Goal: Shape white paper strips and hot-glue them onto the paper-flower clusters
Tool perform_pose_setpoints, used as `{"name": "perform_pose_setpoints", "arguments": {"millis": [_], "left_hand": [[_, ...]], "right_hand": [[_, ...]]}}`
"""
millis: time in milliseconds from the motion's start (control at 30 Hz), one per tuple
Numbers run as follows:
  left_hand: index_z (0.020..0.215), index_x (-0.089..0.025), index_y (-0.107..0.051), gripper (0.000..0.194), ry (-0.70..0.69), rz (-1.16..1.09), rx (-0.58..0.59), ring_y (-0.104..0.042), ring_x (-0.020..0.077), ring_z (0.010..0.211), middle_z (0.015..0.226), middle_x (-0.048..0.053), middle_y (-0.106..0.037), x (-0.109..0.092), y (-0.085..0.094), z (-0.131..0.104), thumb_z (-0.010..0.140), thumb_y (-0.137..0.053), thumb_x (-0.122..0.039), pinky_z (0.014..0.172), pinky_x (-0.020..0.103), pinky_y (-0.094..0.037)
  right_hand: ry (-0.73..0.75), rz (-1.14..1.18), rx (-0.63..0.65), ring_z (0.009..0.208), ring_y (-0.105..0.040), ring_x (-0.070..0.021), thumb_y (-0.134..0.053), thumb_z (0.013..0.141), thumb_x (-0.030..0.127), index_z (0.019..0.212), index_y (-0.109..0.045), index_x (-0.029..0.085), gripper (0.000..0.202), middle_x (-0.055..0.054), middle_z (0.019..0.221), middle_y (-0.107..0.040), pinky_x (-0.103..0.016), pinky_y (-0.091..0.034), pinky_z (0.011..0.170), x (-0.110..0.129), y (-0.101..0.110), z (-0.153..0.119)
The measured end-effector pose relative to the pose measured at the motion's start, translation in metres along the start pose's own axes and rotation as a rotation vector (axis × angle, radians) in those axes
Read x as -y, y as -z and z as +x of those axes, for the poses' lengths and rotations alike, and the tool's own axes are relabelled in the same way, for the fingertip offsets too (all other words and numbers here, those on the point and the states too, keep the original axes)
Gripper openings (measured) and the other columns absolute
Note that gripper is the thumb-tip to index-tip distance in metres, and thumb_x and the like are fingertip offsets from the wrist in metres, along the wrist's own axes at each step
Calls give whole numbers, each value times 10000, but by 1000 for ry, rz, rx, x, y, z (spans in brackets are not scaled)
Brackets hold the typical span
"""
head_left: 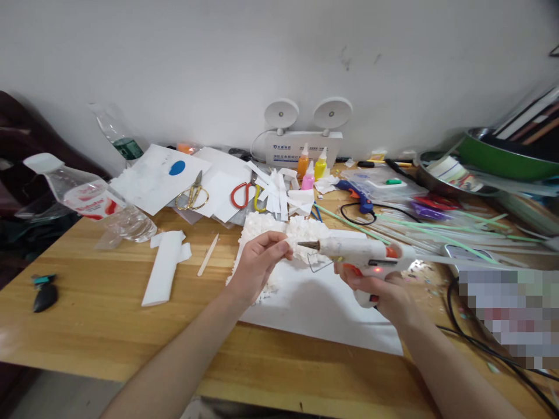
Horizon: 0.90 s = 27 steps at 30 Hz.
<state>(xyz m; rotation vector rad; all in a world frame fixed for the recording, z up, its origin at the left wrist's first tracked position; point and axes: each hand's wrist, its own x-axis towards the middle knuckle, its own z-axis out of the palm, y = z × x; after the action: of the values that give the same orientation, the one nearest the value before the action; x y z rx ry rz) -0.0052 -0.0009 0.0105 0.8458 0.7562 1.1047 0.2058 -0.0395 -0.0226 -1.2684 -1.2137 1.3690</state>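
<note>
Wrapped round the handle of a white glue gun (367, 251) is my right hand (379, 288); a red light glows on the gun's side and its nozzle points left. The fingers of my left hand (264, 262) are pinched just left of the nozzle tip, on a small white piece (290, 243) that is partly hidden by the fingertips. Under both hands lies a large white sheet (323, 308). Its upper left part is covered with crumpled white paper bits (257, 226). A pale wooden stick (208, 255) rests on the table left of my left hand.
A clear bottle (91, 198) leans at the left, beside a folded white paper piece (162, 270). Gold scissors (192, 196), paper strips (275, 192) and small paint bottles (308, 174) stand or lie behind. On the right are a blue glue gun (360, 198), glue sticks (441, 230) and black cables (458, 326).
</note>
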Motion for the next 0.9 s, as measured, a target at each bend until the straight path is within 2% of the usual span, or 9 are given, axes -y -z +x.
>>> {"name": "perform_pose_setpoints", "arguments": {"millis": [133, 300, 400, 467, 567, 667, 767, 833, 900], "left_hand": [[673, -138, -600, 173, 6, 7, -16, -549, 107, 610, 584, -4, -590, -1, -1, 0, 630, -693, -277, 670, 246, -413], [683, -148, -607, 146, 3, -4, -8, -545, 101, 607, 579, -10, -596, 0, 0, 0, 641, -688, -262, 678, 244, -406], [692, -152, -612, 118, -29, -3, -1, -544, 95, 617, 580, -14, -597, 0, 2, 1, 659, -677, -245, 680, 236, -404], [699, -154, -613, 116, -51, 2, -7, -543, 93, 620, 578, -16, -595, -1, 3, 2, 663, -675, -246, 679, 232, -406], [706, -157, -613, 132, -66, 15, -28, -544, 93, 615, 579, -15, -603, -4, 4, 2, 652, -683, -255, 684, 233, -412], [715, -155, -618, 160, -87, 34, -51, -540, 93, 607, 579, -15, -603, -5, 5, 3, 636, -694, -271, 679, 231, -418], [719, -150, -622, 174, -123, 72, -64, -537, 98, 611, 590, -10, -598, -6, 7, 3, 635, -692, -285, 665, 228, -422], [724, -149, -623, 172, -148, 92, -66, -539, 102, 620, 606, -5, -597, -6, 8, 3, 642, -686, -286, 659, 229, -423], [730, -150, -622, 162, -168, 96, -63, -537, 98, 623, 616, -7, -595, -6, 9, 3, 651, -679, -279, 655, 224, -420]], "right_hand": [[-23, -32, -36, 548, -448, -164, -588, 596, 314, 601, -577, 196, 118, -26, 577, -513, -267, -322, 447, -1, 1, -1], [-95, -70, -40, 463, -387, -128, -594, 612, 359, 568, -559, 189, 179, -9, 504, -454, -248, -270, 386, -3, 2, 0], [-146, -117, -111, 445, -356, -106, -619, 592, 372, 585, -564, 180, 200, 0, 512, -453, -234, -247, 372, 4, 0, 2], [-100, -157, -156, 468, -383, -111, -627, 575, 361, 605, -569, 177, 196, -3, 544, -482, -229, -267, 381, 11, -1, 6], [61, -254, -231, 561, -458, -140, -612, 604, 329, 646, -582, 178, 160, -18, 629, -546, -234, -334, 440, 15, 1, 15], [143, -326, -410, 602, -492, -155, -590, 653, 365, 785, -614, 167, 239, -32, 722, -583, -242, -356, 469, 9, 11, 29], [63, -493, -562, 569, -511, -179, -538, 681, 422, 861, -639, 124, 363, -50, 672, -603, -264, -363, 470, 1, 24, 49], [24, -784, -601, 657, -555, -219, -454, 731, 447, 834, -653, 108, 406, -86, 717, -640, -292, -394, 544, -1, 32, 65], [7, -904, -633, 773, -562, -270, -449, 728, 450, 843, -657, 98, 425, -129, 798, -653, -336, -396, 639, 0, 37, 81]]}}
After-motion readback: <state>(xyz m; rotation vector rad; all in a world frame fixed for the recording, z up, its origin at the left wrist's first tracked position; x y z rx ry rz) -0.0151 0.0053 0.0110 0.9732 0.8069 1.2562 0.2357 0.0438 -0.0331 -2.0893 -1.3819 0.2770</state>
